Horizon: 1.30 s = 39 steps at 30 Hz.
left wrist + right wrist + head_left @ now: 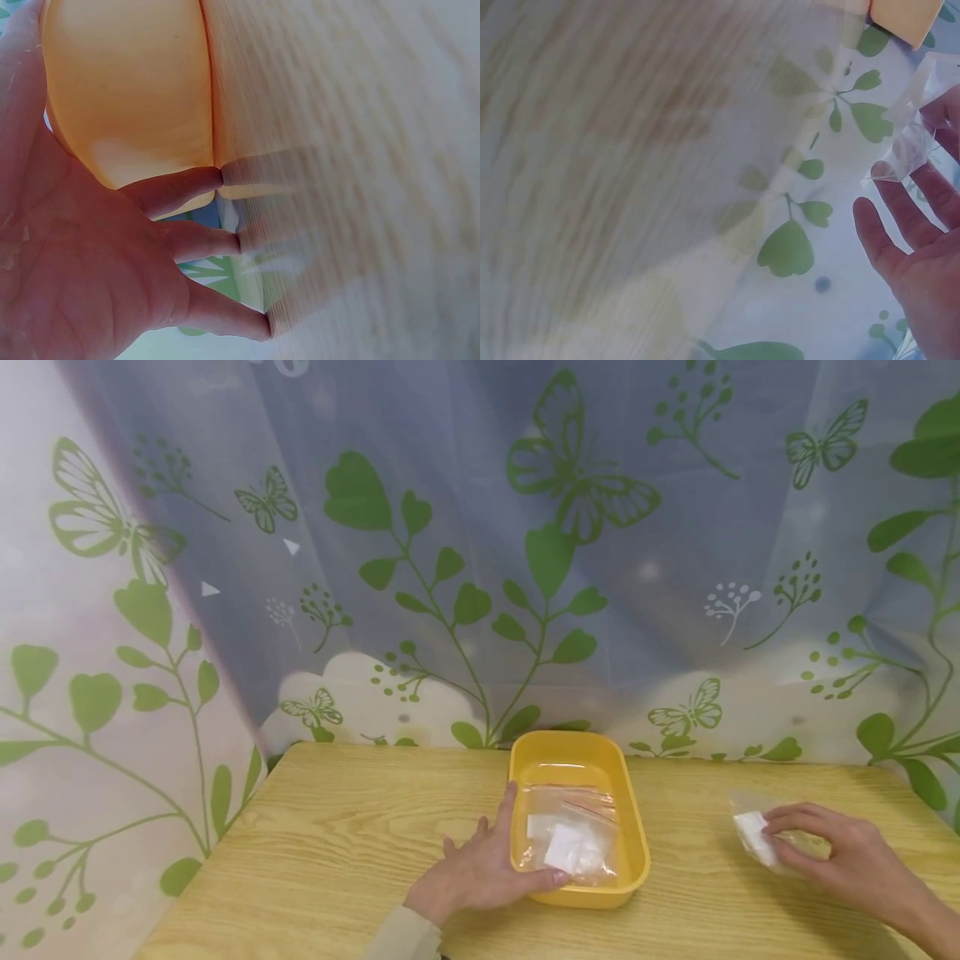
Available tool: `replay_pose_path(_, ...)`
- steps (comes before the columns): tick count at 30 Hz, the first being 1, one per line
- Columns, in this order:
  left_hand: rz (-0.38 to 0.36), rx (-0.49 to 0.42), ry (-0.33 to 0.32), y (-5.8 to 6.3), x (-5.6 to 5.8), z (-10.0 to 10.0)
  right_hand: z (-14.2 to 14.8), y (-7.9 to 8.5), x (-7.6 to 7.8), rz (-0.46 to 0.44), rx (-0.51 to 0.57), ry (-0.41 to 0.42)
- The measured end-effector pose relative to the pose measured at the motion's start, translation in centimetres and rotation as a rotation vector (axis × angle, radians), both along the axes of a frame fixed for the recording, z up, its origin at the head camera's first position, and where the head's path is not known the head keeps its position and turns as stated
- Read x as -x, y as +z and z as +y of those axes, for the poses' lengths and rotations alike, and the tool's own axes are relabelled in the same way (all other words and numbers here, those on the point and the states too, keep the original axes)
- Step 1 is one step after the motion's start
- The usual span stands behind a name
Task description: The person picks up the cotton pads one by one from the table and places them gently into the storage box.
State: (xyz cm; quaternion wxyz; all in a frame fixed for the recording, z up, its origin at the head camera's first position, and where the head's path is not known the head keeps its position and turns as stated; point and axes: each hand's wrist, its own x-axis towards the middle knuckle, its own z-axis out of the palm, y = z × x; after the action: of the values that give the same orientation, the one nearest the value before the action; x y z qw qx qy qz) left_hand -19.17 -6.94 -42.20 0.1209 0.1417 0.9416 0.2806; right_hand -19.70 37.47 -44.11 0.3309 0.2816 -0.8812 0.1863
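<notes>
On the table stands a yellow tray [637,860] holding clear zip bags [573,839] with red seal lines and white pieces in them. My left hand [480,872] rests along its left side, thumb over the near rim and index finger at the left rim. In the left wrist view, the other fingers of this hand are straight and spread, fingertips at the table beside the tray wall [135,90]. Off to the right, my right hand [840,847] pinches a small clear plastic bag [753,835] with something white inside. The right wrist view shows the bag [915,146] between thumb and fingers.
The wood-grain table [360,827] runs back to a hanging curtain [450,610] printed with green leaves and butterflies. Another printed sheet [97,710] hangs along the left side. The tray's far end stands close to the back curtain.
</notes>
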Motion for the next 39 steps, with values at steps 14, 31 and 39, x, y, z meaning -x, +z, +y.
replay_pose_path(14,-0.004,0.002,0.008,-0.2,0.0,-0.1,-2.1,0.9,-0.4,0.021,0.024,0.022)
replay_pose_path(31,0.013,0.017,-0.004,0.0,0.0,0.0,-5.5,2.9,-0.1,0.053,0.074,0.127)
replay_pose_path(39,0.008,0.009,-0.006,0.1,-0.1,0.0,-7.1,3.4,0.1,0.062,0.086,0.169)
